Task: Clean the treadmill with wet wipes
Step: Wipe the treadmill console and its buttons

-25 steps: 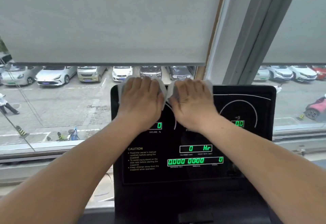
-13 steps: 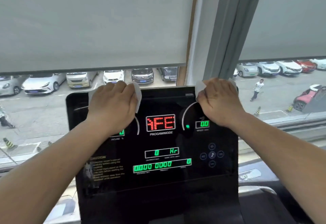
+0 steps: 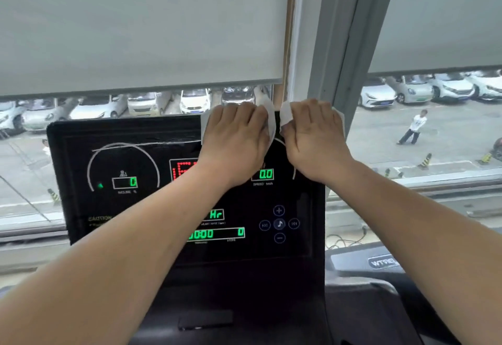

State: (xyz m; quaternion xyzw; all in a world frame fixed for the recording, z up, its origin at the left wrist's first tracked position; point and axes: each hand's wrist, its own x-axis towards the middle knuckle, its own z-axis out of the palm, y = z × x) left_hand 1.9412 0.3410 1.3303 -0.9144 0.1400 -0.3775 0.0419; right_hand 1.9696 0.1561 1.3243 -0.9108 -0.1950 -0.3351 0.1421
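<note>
The treadmill's black console [image 3: 81, 236] fills the lower middle of the view, lit with green and red digits. My left hand [image 3: 235, 138] lies flat on a white wet wipe [image 3: 270, 120] near the console's top edge, right of centre. My right hand [image 3: 316, 138] presses a second white wet wipe [image 3: 285, 115] against the console's top right corner. The two hands sit side by side, almost touching. Each wipe is mostly hidden under its palm.
Behind the console is a window with grey roller blinds [image 3: 135, 24] half lowered and a grey frame post [image 3: 334, 32]. A neighbouring machine's grey handlebar [image 3: 380, 263] stands at the lower right. Cables [image 3: 345, 241] lie on the sill. A car park shows outside.
Both hands slid right along the console's top edge and came together again after being spread apart. The view shifted, so the console sits further left in frame.
</note>
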